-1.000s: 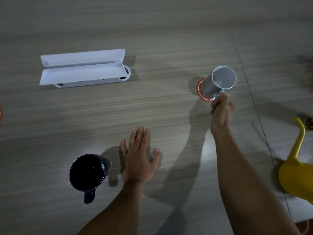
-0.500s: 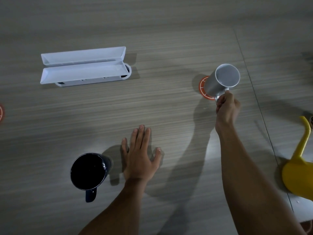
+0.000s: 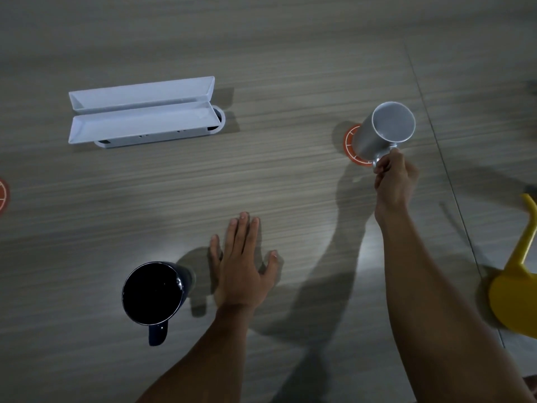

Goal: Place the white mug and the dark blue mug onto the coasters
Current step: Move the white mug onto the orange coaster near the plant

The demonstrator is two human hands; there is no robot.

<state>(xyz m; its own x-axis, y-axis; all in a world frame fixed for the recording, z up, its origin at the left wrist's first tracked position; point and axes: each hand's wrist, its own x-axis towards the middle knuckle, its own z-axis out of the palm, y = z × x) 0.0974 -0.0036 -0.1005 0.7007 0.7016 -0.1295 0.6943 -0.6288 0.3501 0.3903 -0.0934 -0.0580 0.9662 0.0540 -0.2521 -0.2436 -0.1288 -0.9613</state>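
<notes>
Gripping white mug handle, fingers closed

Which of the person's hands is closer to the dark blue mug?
The left hand: it lies flat on the table just right of the dark blue mug. The right hand is far off, holding the white mug.

No legible text, label, brand, number or sign on anything in view.

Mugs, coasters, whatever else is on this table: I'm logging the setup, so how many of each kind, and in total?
Mugs: 2, white mug and blue mug
Coasters: 2, one under the white mug, one at the left edge
White case: 1
Yellow thing: 1
Total: 6
</notes>
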